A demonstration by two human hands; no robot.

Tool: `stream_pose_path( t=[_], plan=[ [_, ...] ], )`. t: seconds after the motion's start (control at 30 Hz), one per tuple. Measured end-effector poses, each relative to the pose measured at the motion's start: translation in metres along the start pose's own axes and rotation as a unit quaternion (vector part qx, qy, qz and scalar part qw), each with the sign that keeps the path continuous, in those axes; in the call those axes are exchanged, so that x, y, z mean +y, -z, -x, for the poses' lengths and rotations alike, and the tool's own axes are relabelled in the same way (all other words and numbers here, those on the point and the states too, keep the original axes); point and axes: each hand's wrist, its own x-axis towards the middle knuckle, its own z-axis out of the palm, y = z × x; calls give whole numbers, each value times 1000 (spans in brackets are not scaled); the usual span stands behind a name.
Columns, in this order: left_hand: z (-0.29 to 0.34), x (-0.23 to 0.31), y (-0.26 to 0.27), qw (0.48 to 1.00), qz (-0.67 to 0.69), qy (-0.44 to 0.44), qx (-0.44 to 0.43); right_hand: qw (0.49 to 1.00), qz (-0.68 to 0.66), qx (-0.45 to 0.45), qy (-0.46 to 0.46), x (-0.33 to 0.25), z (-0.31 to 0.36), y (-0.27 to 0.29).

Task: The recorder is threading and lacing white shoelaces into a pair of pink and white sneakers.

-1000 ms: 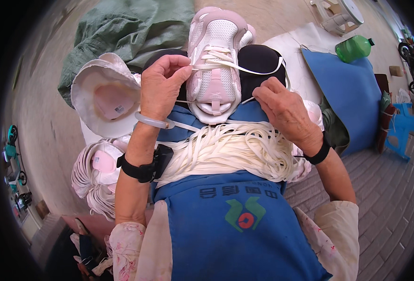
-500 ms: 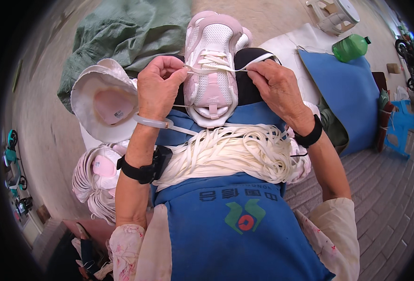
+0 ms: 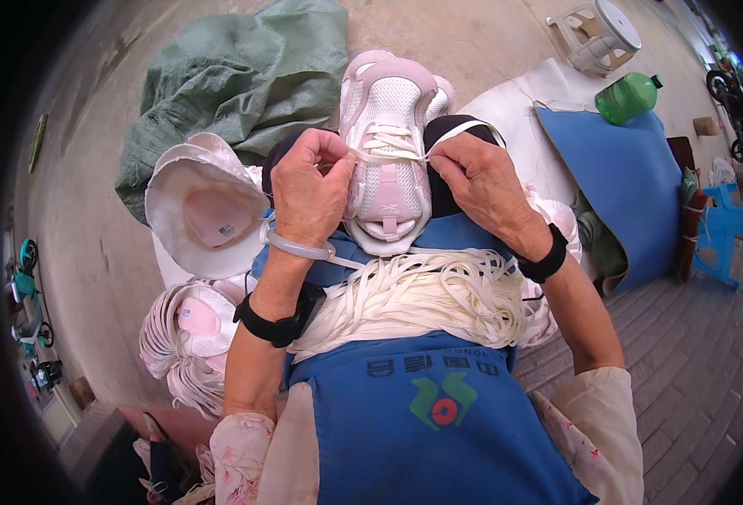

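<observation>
Blue cloth (image 3: 468, 233) under shoe (image 3: 390, 181), floor (image 3: 481, 42) beyond

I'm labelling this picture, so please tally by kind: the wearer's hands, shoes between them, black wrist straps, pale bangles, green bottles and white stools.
Hands: 2, left hand and right hand
Shoe between them: 1
Black wrist straps: 2
Pale bangle: 1
Green bottle: 1
White stool: 1
Total: 8
</observation>
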Motion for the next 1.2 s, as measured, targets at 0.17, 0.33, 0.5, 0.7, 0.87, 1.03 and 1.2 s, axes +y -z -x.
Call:
stream_pose_path(
  t=[0.17, 0.33, 0.5, 0.7, 0.87, 1.03, 1.2],
  plan=[
    [2, -12, 8, 999, 32, 38, -6, 999, -13, -36, -15, -1, -4, -3],
    [32, 3, 6, 982, -156, -105, 16, 999, 43, 11, 7, -8, 3, -14],
    [36, 3, 0, 954, -264, -137, 27, 999, -15, 19, -28, -8, -2, -12],
    [28, -13, -8, 963, -198, -182, 35, 988, 150, -42, -24, -40, 20, -15],
    [13, -24, -9, 961, -177, -208, 41, 993, 120, -14, 5, -17, 11, -28],
    [13, -19, -8, 960, -166, -222, 20, 995, 97, -5, 20, -15, 8, -28],
    [12, -8, -9, 936, -250, -246, -12, 983, 173, -15, 57, -21, 11, -28]
  ],
)
